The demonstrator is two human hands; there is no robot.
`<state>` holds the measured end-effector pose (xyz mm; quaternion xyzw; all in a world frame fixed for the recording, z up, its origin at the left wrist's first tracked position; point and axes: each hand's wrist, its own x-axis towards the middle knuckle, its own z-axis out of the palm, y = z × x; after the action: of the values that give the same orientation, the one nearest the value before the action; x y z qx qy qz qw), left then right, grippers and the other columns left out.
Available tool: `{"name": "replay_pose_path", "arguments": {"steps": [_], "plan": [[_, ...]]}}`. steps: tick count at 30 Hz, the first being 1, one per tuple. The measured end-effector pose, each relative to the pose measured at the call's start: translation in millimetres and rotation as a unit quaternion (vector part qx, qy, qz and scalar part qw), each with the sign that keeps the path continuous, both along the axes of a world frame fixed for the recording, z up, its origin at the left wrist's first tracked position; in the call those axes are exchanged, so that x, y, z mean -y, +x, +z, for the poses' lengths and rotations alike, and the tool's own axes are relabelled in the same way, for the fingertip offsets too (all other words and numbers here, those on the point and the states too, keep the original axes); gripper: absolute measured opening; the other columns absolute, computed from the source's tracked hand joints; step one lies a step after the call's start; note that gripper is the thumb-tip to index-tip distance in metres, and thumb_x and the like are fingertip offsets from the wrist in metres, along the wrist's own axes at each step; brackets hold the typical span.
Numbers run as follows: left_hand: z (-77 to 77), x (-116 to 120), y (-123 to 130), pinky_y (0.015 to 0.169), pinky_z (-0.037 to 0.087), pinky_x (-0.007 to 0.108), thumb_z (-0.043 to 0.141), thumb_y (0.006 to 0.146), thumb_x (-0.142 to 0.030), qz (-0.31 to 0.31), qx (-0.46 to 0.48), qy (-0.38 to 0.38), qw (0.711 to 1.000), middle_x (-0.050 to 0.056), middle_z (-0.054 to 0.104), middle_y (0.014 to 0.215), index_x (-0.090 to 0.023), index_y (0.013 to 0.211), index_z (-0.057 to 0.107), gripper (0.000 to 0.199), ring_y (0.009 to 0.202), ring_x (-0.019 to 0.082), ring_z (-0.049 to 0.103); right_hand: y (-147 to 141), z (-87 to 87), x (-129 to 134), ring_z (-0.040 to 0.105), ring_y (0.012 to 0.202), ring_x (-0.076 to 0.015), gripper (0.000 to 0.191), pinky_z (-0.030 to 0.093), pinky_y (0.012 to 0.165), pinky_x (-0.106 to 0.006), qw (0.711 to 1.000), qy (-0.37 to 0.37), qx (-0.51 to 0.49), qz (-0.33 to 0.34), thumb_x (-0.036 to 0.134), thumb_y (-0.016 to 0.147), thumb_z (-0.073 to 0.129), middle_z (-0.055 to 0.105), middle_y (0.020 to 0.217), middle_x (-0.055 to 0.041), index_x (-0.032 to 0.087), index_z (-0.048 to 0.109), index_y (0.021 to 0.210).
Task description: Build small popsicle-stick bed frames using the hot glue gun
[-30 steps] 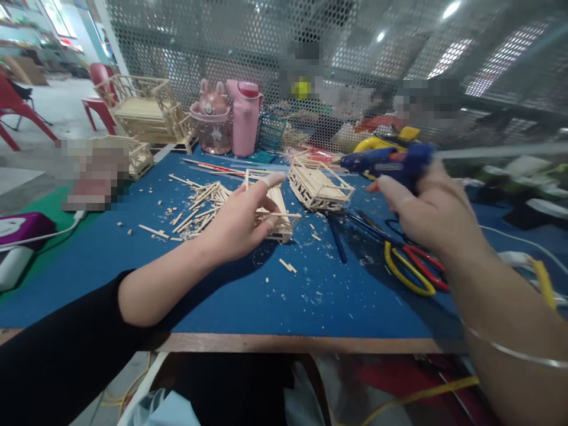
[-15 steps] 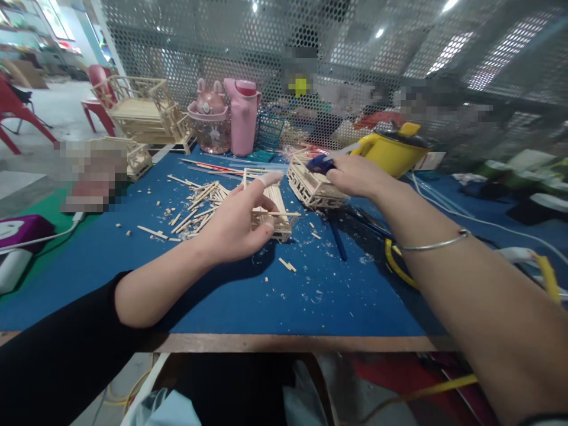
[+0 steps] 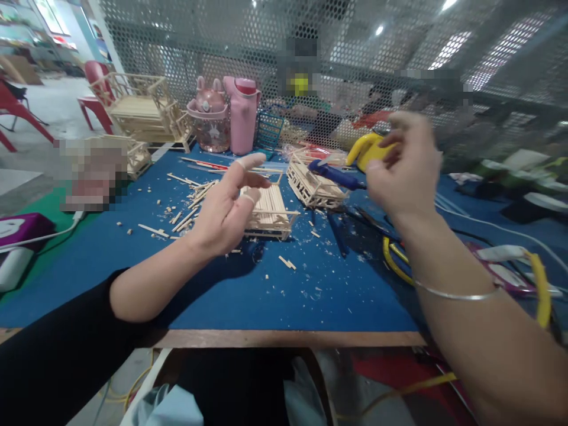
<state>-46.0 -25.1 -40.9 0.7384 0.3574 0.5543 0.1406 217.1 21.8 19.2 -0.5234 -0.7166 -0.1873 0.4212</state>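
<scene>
My left hand (image 3: 231,204) is beside a small model of pale sticks (image 3: 268,207), fingers apart and curved over its left side, with pale wraps on two fingertips. My right hand (image 3: 406,165), blurred, is raised at the right with its fingers loosely bent and apart, nothing seen between them. Left of it, a blue-handled knife (image 3: 337,176) lies across a second stick model (image 3: 310,184). Loose cut sticks (image 3: 195,201) lie in a heap behind my left hand.
Behind stand a larger stick model (image 3: 137,109), a clear pink cup (image 3: 212,124), a pink bottle (image 3: 243,118) and a teal basket (image 3: 268,130). At the right are a yellow container (image 3: 366,151) and yellow-handled tool (image 3: 394,260). A perforated metal screen (image 3: 199,41) rises behind.
My right hand has let go of the blue-handled knife and moved up and to the right. My left hand has shifted slightly left, off the near stick model, with its fingers lifted.
</scene>
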Motion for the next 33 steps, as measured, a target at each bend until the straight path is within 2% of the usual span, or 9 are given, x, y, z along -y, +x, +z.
{"name": "replay_pose_path", "arguments": {"steps": [2,4,6,9,13,18,22,29,33], "plan": [[2.8,-7,-6,0.087,0.050,0.037,0.042,0.093,-0.028,0.046,0.063,0.032,0.996,0.004,0.068,0.100,-0.022,0.124,0.049,0.032,0.094,0.018,0.064,-7,-5.1,33,0.057,0.074,-0.0163,0.043,0.048,0.069,-0.034,0.990,0.120,-0.051,0.047,0.019,0.081,0.051,0.062,0.095,-0.0083,0.019,0.050,0.124],[5.8,-14,-14,0.088,0.050,0.037,0.043,0.095,-0.034,0.095,0.116,0.052,0.987,0.003,0.067,0.095,-0.022,0.113,0.053,0.024,0.090,0.017,0.064,-16,-14.9,67,0.056,0.066,-0.0158,0.029,0.047,0.065,-0.034,0.983,0.137,-0.050,0.111,0.022,0.081,0.058,0.063,0.082,-0.0028,0.026,0.059,0.110],[7.3,-21,-22,0.085,0.050,0.034,0.046,0.094,-0.037,0.126,0.129,0.050,0.982,0.002,0.066,0.088,-0.023,0.099,0.056,0.018,0.084,0.015,0.063,-24,-28.5,94,0.059,0.065,-0.0155,0.017,0.048,0.065,-0.032,0.984,0.005,0.016,0.177,0.019,0.080,0.061,0.066,0.079,-0.0005,0.028,0.064,0.094],[5.1,-27,-29,0.076,0.049,0.030,0.050,0.092,-0.038,0.151,0.108,0.033,0.982,0.000,0.062,0.078,-0.023,0.084,0.055,0.018,0.075,0.014,0.058,-30,-51.0,113,0.064,0.068,-0.0164,0.013,0.050,0.062,-0.030,0.947,-0.213,0.097,0.219,0.028,0.084,0.062,0.070,0.083,-0.0021,0.026,0.068,0.094],[1.2,-24,-25,0.064,0.043,0.028,0.052,0.091,-0.036,0.148,0.083,0.007,0.986,-0.001,0.058,0.070,-0.021,0.077,0.053,0.020,0.064,0.011,0.050,-33,-70.6,108,0.066,0.077,-0.0194,0.027,0.051,0.066,-0.032,0.925,-0.328,0.108,0.157,0.040,0.084,0.062,0.071,0.091,-0.0052,0.024,0.071,0.104],[5.4,-13,-18,0.060,0.039,0.027,0.049,0.090,-0.027,0.141,0.056,-0.001,0.988,-0.002,0.051,0.063,-0.020,0.067,0.050,0.024,0.061,0.011,0.044,-40,-73.0,96,0.066,0.081,-0.0195,0.017,0.050,0.074,-0.033,0.917,-0.362,0.047,0.161,0.032,0.087,0.058,0.072,0.085,-0.0037,0.022,0.071,0.081],[6.8,-9,-16,0.064,0.041,0.027,0.047,0.091,-0.027,0.118,0.055,0.010,0.991,-0.002,0.053,0.066,-0.020,0.069,0.050,0.023,0.063,0.011,0.048,-41,-72.3,92,0.065,0.082,-0.0187,0.020,0.048,0.076,-0.032,0.921,-0.357,-0.013,0.158,0.034,0.090,0.053,0.071,0.087,-0.0032,0.021,0.065,0.081],[2.9,-5,-10,0.069,0.044,0.029,0.044,0.094,-0.036,0.085,0.013,0.026,0.996,0.000,0.060,0.073,-0.020,0.089,0.057,0.020,0.068,0.013,0.055,-33,-71.4,90,0.058,0.064,-0.0145,0.031,0.044,0.061,-0.027,0.903,-0.384,-0.094,0.167,0.042,0.092,0.047,0.064,0.070,0.0005,0.020,0.059,0.075],[1.1,-4,-10,0.071,0.047,0.029,0.050,0.089,-0.027,0.076,0.000,0.024,0.997,0.001,0.065,0.079,-0.020,0.121,0.047,0.033,0.071,0.014,0.059,-33,-60.6,82,0.062,0.074,-0.0167,0.020,0.047,0.070,-0.029,0.928,-0.316,-0.072,0.181,0.038,0.089,0.055,0.069,0.081,-0.0015,0.021,0.064,0.085]]}}
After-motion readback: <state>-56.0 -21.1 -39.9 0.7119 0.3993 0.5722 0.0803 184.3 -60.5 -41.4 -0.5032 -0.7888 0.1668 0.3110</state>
